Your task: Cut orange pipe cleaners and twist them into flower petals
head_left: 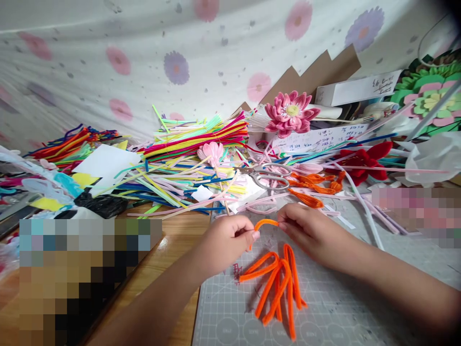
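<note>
An orange pipe cleaner (265, 222) spans the gap between my two hands, arching slightly upward. My left hand (232, 235) pinches one end, and a short orange tip shows below its fingers. At the other end, my right hand (302, 228) grips it between thumb and fingertips. Several folded orange pipe cleaners (279, 283) lie in a loose fan on the grey cutting mat (223, 293), just below my hands. Behind my right hand are finished-looking orange petal shapes (313, 182). Silver scissors (268, 177) rest beyond my hands on the pile.
Bundles of coloured pipe cleaners (194, 139) heap across the back. A pink fuzzy flower (292, 113), a pale pink flower (212, 153) and a red flower (363, 161) stand among them. White paper (108, 166) lies left; a white box (358, 88) sits back right. Wooden tabletop (176, 269) shows left of the mat.
</note>
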`<state>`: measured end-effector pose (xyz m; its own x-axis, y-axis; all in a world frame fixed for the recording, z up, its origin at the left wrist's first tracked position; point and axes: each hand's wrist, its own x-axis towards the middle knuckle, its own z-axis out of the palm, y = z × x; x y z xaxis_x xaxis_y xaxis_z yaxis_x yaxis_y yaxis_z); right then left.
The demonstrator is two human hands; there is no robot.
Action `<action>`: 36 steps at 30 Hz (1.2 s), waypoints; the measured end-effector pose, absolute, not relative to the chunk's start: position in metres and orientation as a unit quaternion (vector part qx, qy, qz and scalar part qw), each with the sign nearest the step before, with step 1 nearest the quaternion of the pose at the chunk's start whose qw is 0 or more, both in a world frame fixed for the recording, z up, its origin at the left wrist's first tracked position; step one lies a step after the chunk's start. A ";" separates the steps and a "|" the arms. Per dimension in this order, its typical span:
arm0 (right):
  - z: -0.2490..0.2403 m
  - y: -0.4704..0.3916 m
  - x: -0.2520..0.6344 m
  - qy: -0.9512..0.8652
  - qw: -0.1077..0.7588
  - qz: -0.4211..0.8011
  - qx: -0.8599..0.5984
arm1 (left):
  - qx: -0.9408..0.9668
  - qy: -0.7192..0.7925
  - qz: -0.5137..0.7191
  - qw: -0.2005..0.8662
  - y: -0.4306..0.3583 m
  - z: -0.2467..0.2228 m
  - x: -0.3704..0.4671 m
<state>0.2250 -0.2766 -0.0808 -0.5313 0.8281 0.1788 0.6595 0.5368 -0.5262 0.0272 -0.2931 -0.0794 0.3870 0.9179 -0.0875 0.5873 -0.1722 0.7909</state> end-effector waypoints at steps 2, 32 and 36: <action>-0.077 -0.281 0.225 -0.824 0.243 0.290 -0.421 | 0.677 0.490 0.223 0.502 -0.297 -0.080 0.033; -0.082 -0.296 0.216 -0.712 0.356 0.468 -0.384 | 0.723 0.491 0.319 0.366 -0.311 -0.074 0.039; -0.081 -0.295 0.215 -0.699 0.348 0.483 -0.395 | 0.745 0.480 0.294 0.358 -0.308 -0.069 0.039</action>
